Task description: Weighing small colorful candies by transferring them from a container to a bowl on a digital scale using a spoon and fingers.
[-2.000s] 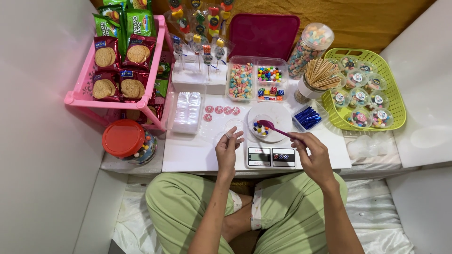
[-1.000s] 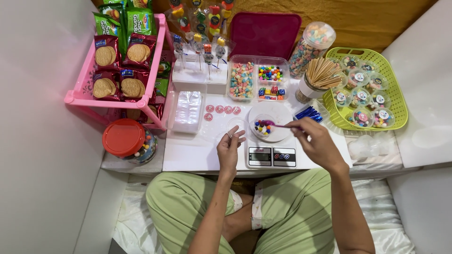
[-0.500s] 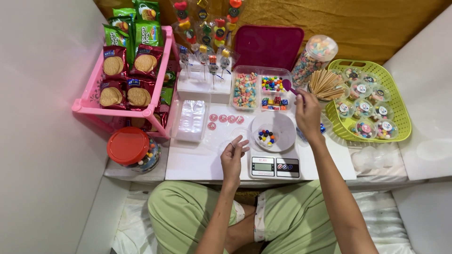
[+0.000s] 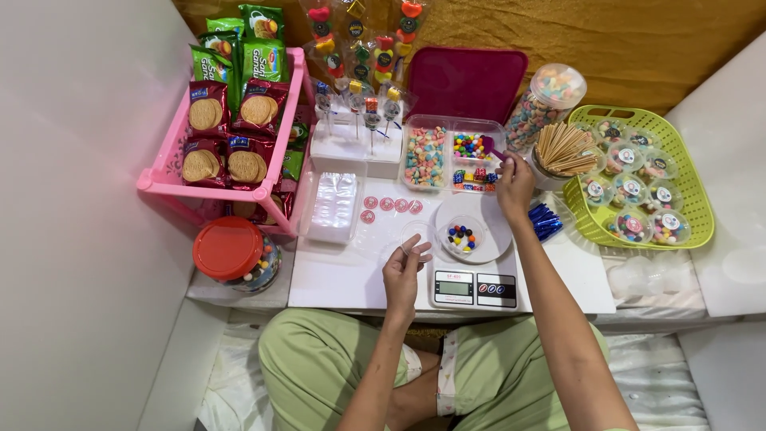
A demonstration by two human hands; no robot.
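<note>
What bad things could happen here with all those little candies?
The purple scoop in the right hand must cross from the candy tray to the small cup on the scale, so candies might spill. The right forearm passes close to the wooden sticks and could knock them. The left hand might nudge the scale.

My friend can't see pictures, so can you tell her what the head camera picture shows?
Seen from above, a seated person's right hand reaches a small purple scoop into a divided tray of colourful candies, while the left hand rests beside a small clear cup of candies on a kitchen scale. Snack packets, wooden sticks and a green basket surround them.
</note>
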